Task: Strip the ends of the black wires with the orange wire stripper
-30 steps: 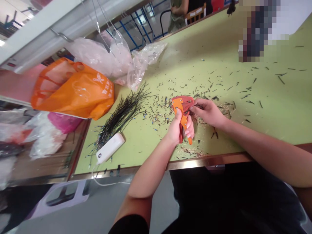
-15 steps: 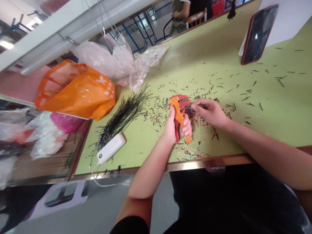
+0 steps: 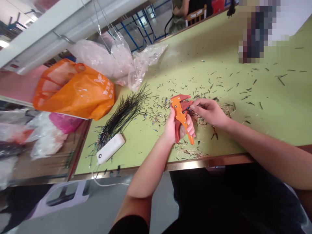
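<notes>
the left grip (image 3: 171, 125) is closed round the tool (image 3: 179, 112), an orange and red stripper, its fingers (image 3: 190, 128) wrapped about the orange handle (image 3: 191, 139). the tool stands tilted in that grip, its head above the thumb, its jaws facing the right grip (image 3: 207, 110). the right grip has thumb and forefinger close together just beside the jaws; whether they are closed on anything is too small to tell.

the left forearm (image 3: 151, 167) slants up from the bottom edge; the right forearm (image 3: 263, 139) comes in from the right edge, its wrist nearly straight.

there is one tool, with two handles spread apart; one bundle (image 3: 123, 113) of black wires, too many to count, on the table (image 3: 146, 139) to the left of the person's grips; one white power bank (image 3: 110, 149) at the bundle's near end, with one white cable (image 3: 97, 180); one orange bag (image 3: 97, 97) beyond; and one black plug (image 3: 230, 11) at the far edge. dark clippings (image 3: 260, 105), too many to count, lie strewn around both grips.
</notes>
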{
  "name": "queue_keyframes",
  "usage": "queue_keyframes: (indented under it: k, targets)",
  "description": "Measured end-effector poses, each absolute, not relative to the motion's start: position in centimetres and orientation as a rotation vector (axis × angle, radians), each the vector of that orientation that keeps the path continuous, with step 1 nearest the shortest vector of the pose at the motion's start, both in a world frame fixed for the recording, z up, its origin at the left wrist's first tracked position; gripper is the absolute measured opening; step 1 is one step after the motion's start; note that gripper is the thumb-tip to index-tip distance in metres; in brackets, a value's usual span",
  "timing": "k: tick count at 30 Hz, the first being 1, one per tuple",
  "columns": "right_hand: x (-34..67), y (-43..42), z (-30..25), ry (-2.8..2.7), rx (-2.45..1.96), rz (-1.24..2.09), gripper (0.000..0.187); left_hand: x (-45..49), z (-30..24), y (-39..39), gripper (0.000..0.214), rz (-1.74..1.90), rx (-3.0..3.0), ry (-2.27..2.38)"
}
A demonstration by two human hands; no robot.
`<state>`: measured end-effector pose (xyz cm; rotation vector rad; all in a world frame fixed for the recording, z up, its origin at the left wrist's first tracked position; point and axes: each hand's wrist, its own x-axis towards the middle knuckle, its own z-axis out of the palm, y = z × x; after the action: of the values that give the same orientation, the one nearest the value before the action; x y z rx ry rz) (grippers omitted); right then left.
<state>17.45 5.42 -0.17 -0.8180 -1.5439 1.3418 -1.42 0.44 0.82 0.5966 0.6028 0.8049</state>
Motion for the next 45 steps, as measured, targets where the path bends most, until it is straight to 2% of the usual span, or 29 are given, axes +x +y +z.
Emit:
queue_keyframes:
  k: [13,27,34,45]
  targets:
    - [17.76,5.61,-0.28,-1.440,-0.771,1.516,0.038,-1.09,0.80,0.23,0.097,0.794,0.625,0.590]
    - [18.01,5.55,-0.17,-1.490,-0.748,1.489,0.036,-1.32,0.85,0.20,0.095,0.804,0.617,0.590]
    - [17.72,5.35,0.06,-1.506,-0.769,1.478,0.035,-1.49,0.31,0.27,0.082,0.798,0.698,0.511]
    - [17.47,4.95,0.14,-1.557,-0.762,1.447,0.035,-1.38,0.21,0.31,0.090,0.767,0.696,0.589]
